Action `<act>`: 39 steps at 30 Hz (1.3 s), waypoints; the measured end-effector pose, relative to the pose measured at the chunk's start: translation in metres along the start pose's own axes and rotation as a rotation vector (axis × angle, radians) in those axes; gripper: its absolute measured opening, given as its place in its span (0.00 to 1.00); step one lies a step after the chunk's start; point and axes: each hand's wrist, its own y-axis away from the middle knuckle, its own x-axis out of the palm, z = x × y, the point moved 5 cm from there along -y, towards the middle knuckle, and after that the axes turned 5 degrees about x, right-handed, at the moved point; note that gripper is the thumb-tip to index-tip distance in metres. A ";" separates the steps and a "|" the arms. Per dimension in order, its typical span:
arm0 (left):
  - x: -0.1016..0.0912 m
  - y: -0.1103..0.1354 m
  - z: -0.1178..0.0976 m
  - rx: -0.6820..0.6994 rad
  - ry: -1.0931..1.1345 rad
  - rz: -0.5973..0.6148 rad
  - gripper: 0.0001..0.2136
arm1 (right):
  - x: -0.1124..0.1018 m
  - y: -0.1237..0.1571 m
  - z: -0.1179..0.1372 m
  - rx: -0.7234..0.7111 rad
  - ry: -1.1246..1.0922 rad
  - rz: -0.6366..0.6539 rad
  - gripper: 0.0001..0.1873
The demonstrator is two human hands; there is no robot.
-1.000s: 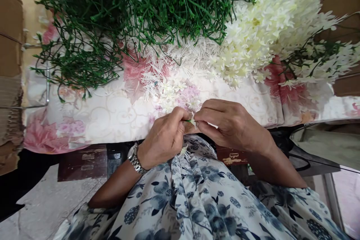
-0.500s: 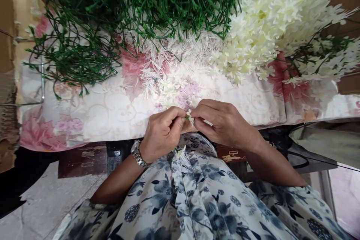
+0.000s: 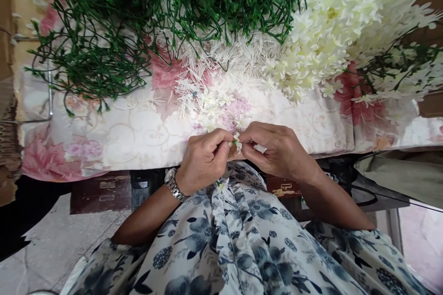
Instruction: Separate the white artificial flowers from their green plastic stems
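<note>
My left hand point(image 3: 205, 161), with a metal watch at the wrist, pinches a green stem end between thumb and forefinger. On it sits a small white artificial flower point(image 3: 236, 140). From the other side my right hand point(image 3: 277, 151) closes its thumb and forefinger at the petals; its exact grip is partly hidden. Both hands are at the table's near edge, fingertips almost meeting. Just beyond them lie loose white flower heads point(image 3: 216, 103). Another white flower point(image 3: 221, 185) with a green stem shows below my left hand, against the patterned clothing.
A large heap of green plastic stems point(image 3: 221, 0) covers the back of the table. White stamen-like sprigs point(image 3: 238, 50) lie before it, and a pile of white-yellow flowers point(image 3: 321, 41) fills the right. A floral cloth point(image 3: 131, 143) covers the table. Cardboard point(image 3: 6, 73) stands far left.
The view has shifted slightly. Both hands keep their pinch on the small flower, with only slight finger movement.
</note>
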 end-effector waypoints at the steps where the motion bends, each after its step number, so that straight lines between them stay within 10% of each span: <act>1: 0.000 0.000 0.000 0.005 -0.005 -0.002 0.05 | 0.000 0.000 0.000 0.002 -0.004 0.002 0.04; 39: 0.003 0.002 0.002 0.076 -0.054 -0.102 0.06 | 0.008 -0.006 0.000 0.089 -0.081 -0.014 0.07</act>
